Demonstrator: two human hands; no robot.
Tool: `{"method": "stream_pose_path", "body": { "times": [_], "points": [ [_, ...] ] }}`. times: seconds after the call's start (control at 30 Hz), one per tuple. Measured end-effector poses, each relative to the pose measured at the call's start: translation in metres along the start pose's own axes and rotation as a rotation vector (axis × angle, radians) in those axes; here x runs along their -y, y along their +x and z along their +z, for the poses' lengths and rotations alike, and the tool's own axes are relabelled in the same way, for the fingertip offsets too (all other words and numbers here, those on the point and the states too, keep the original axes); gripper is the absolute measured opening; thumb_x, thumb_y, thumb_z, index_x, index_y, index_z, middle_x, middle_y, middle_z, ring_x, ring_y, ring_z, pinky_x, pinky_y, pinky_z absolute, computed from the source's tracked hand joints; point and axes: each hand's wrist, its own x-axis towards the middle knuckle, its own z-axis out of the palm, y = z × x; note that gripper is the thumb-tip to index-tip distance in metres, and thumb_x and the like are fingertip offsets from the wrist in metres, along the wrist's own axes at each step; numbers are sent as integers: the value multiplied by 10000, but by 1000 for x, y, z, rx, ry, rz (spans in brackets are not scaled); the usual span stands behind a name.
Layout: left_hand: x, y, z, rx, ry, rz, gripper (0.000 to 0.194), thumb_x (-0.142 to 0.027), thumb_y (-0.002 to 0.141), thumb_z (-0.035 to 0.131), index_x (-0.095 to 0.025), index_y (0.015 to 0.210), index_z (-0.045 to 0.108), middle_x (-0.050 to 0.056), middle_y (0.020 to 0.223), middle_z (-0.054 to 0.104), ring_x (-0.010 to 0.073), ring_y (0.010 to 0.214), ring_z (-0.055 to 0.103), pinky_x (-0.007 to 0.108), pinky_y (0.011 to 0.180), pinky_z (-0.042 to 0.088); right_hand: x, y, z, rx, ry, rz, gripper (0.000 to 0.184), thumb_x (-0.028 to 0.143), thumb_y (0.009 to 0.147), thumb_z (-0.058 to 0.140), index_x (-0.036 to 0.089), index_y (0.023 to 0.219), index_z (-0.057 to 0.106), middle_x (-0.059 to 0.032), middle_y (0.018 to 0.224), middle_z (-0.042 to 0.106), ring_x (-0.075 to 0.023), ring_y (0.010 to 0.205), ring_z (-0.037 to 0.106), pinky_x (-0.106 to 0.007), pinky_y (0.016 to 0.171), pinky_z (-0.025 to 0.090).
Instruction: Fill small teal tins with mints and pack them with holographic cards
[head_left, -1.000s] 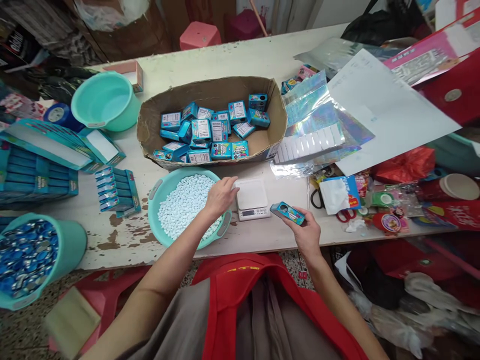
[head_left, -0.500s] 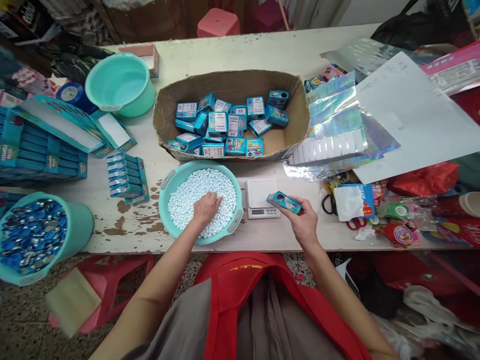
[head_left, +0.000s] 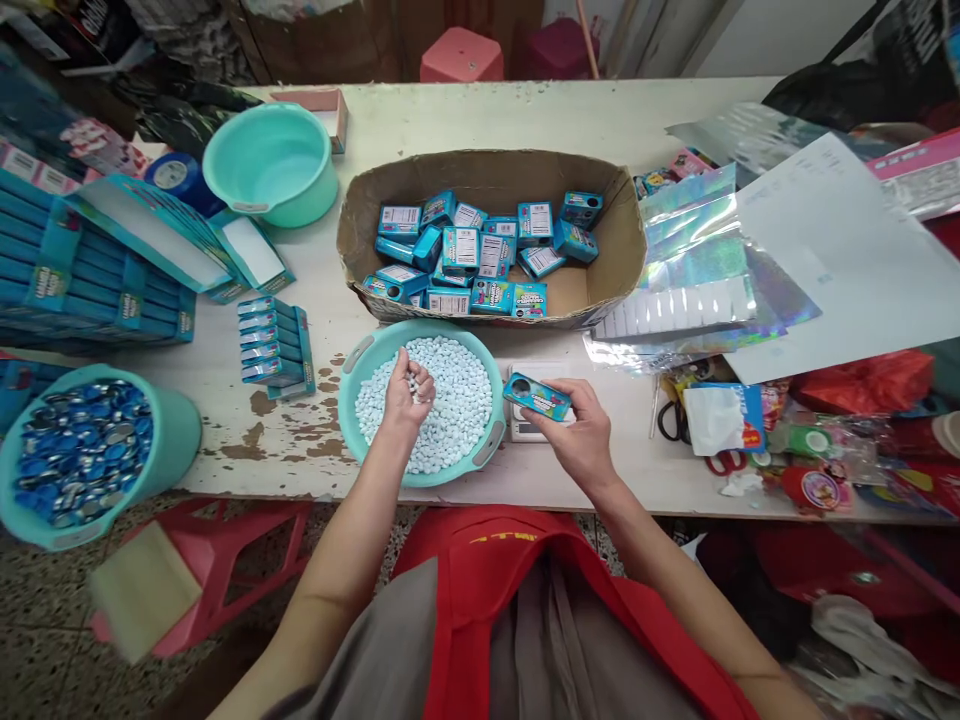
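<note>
My left hand (head_left: pixel 409 396), palm turned up and fingers curled, holds a small heap of white candies over the turquoise basin (head_left: pixel 350 410). More of the same white candies (head_left: pixel 454 410) fill that basin. In my right hand (head_left: pixel 581 430) is a small blue candy box (head_left: pixel 537 397), gripped along its lower side, with a dark round hole showing at its left end. The box is close to the basin's right rim. Beneath the box and hand lies a white digital scale (head_left: pixel 521 428), mostly covered from view.
Behind the basin, a cut-down cardboard box (head_left: pixel 491 165) contains several blue boxes. At left stand stacked blue boxes (head_left: pixel 274 345), an empty turquoise basin (head_left: pixel 270 160) and a tub of blue wrapped pieces (head_left: pixel 180 430). Scissors (head_left: pixel 673 420) and holographic sheets (head_left: pixel 686 235) lie right.
My left hand has turned palm up and lifted out of the candies with some in it. My right hand has brought the box left, over the scale toward the basin.
</note>
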Motion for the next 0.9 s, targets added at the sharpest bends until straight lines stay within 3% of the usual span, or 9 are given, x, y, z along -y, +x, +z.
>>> {"method": "stream_pose_path", "body": {
  "times": [0.13, 0.23, 0.4, 0.53, 0.63, 0.7, 0.77, 0.83, 0.9],
  "points": [
    [-7, -36, 38, 117, 15, 273, 508, -544, 806, 573, -176, 533, 353, -82, 423, 319, 18, 291, 282, 162, 296, 171, 16, 1, 33, 150, 4, -120, 263, 260, 730, 705, 258, 978, 619, -34, 936, 603, -216, 909, 580, -353, 793, 478],
    [-4, -50, 53, 113, 117, 459, 526, -566, 787, 583, -168, 508, 381, -69, 433, 350, 32, 326, 370, 171, 331, 261, 23, 0, 55, 211, 10, -154, 269, 209, 725, 686, 257, 980, 616, -35, 928, 603, -227, 911, 580, -358, 790, 475],
    [2, -49, 47, 18, 173, 595, 533, -564, 780, 594, -167, 495, 383, -68, 425, 350, 36, 346, 386, 177, 360, 298, 26, -4, 77, 207, -7, -176, 284, 160, 704, 673, 240, 970, 616, -39, 912, 602, -226, 902, 577, -352, 800, 471],
    [-4, -50, 43, 42, 164, 557, 520, -523, 784, 615, -161, 496, 379, -72, 424, 328, 23, 325, 315, 169, 332, 224, 23, -4, 86, 215, -26, -165, 302, 144, 691, 684, 241, 969, 616, -32, 896, 605, -217, 900, 569, -345, 810, 466],
    [-11, -46, 37, 82, 198, 526, 519, -535, 785, 606, -167, 503, 373, -72, 431, 314, 26, 321, 296, 176, 331, 217, 22, -2, 81, 239, 36, -143, 294, 163, 694, 706, 237, 964, 617, -28, 904, 612, -208, 909, 575, -341, 813, 471],
    [-13, -38, 23, 42, 302, 569, 520, -577, 808, 541, -173, 516, 393, -62, 446, 335, 45, 342, 343, 186, 358, 274, 24, -1, 69, 240, 110, -121, 295, 204, 695, 733, 231, 966, 621, -29, 921, 615, -203, 919, 584, -335, 809, 478],
    [-11, -26, 3, -13, 577, 614, 489, -585, 813, 515, -174, 551, 478, -23, 500, 443, 92, 448, 485, 215, 450, 390, 25, -1, 49, 212, 169, -94, 307, 249, 696, 753, 229, 975, 626, -33, 943, 615, -198, 920, 593, -330, 799, 485],
    [-9, -14, -17, -39, 983, 650, 375, -529, 779, 587, -174, 657, 600, 43, 678, 600, 178, 707, 617, 293, 645, 488, 23, -2, 25, 156, 172, -58, 300, 275, 709, 750, 237, 982, 630, -33, 952, 615, -192, 901, 599, -324, 780, 492],
    [-10, -4, -27, -58, 1329, 717, 254, -433, 764, 630, -189, 826, 668, 86, 912, 660, 244, 951, 607, 372, 836, 474, 12, -3, 2, 80, 122, -29, 275, 291, 726, 737, 238, 974, 632, -35, 940, 616, -188, 874, 600, -323, 760, 496]
  ]
}}
